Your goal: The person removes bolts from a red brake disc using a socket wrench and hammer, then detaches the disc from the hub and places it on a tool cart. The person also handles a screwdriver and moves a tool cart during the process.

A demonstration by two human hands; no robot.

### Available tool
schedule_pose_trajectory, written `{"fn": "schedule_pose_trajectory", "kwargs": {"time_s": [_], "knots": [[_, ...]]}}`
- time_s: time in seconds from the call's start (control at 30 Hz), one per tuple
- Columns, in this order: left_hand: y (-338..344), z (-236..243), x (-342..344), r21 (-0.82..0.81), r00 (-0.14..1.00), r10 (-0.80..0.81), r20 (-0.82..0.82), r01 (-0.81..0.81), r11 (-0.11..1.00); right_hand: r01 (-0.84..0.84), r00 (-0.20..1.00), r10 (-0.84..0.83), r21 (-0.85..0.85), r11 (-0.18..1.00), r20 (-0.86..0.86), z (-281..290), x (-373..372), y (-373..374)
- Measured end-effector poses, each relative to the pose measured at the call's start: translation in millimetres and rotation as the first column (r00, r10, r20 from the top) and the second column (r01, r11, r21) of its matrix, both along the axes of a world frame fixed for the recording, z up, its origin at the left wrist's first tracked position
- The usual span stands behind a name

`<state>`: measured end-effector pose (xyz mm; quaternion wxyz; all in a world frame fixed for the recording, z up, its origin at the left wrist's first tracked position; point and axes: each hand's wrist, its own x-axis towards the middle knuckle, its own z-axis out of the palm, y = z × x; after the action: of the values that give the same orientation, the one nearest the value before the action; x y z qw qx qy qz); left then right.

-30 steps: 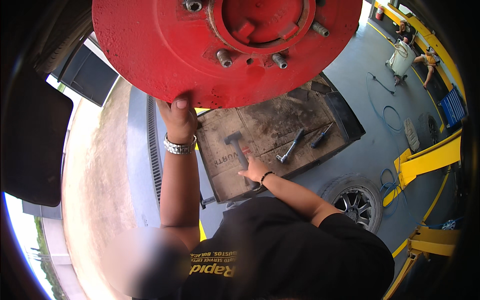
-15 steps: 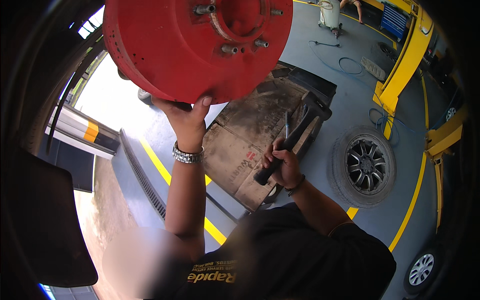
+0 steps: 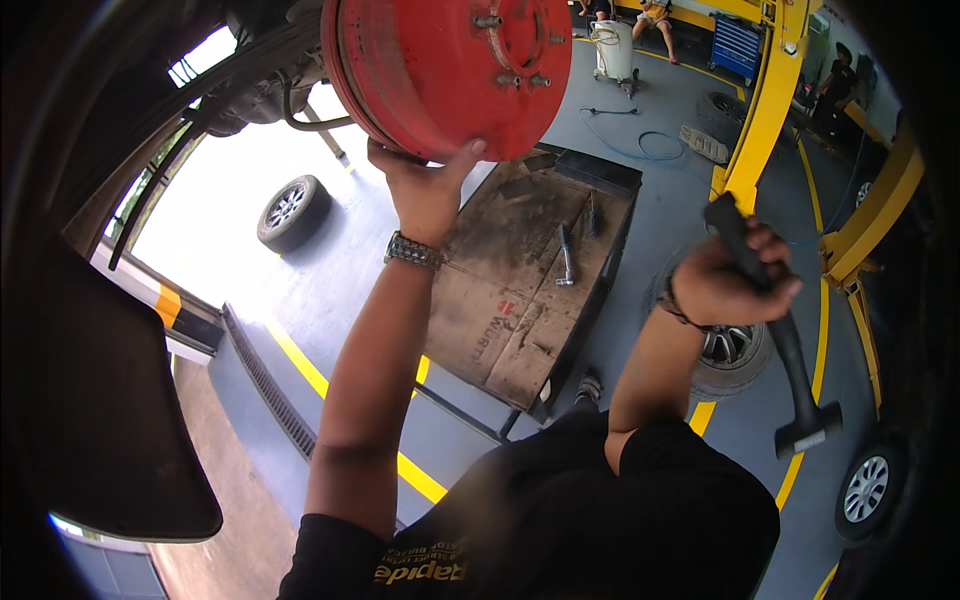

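A red brake drum (image 3: 450, 85) with bare wheel studs is mounted under a raised vehicle at the top. My left hand (image 3: 425, 190) grips its lower rim, thumb on the front face and fingers hidden behind the edge. Off to the right, my right hand (image 3: 735, 280) is wrapped round the handle of a black mallet (image 3: 797, 370), slightly blurred by motion. The mallet's head hangs low, well away from the drum. Below the drum, a ratchet wrench (image 3: 566, 258) lies on a cart top covered with stained cardboard (image 3: 490, 270), beside another slim tool (image 3: 593, 215).
One wheel (image 3: 293, 213) lies on the floor at left; another wheel (image 3: 740, 375) is partly behind my right arm. A yellow lift post (image 3: 765, 125) stands at right. Farther back are a white wheeled tank (image 3: 613, 52), a blue tool cabinet (image 3: 735, 47) and other people.
My right hand has swung from over the cart out to the right, and the mallet's head now points down. My left hand stays at the drum's rim. The view has shifted.
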<state>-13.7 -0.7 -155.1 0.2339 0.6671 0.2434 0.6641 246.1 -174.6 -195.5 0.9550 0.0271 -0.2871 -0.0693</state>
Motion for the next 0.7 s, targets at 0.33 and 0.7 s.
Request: {"fn": "schedule_pose_trajectory", "kwargs": {"time_s": [0.33,0.7], "knots": [[2.3,1.7,-38.9,-0.113,0.979,-0.053,-0.199,0.031,0.993,-0.491,0.867,0.474,-0.432,0.756,-0.154,-24.4,-10.4,-9.7],[10.1,-8.7,-32.6,-0.09,0.965,-0.261,0.021,0.262,0.961,-0.482,0.551,0.788,-0.876,0.031,-0.276,-104.8,-176.4,48.3]]}}
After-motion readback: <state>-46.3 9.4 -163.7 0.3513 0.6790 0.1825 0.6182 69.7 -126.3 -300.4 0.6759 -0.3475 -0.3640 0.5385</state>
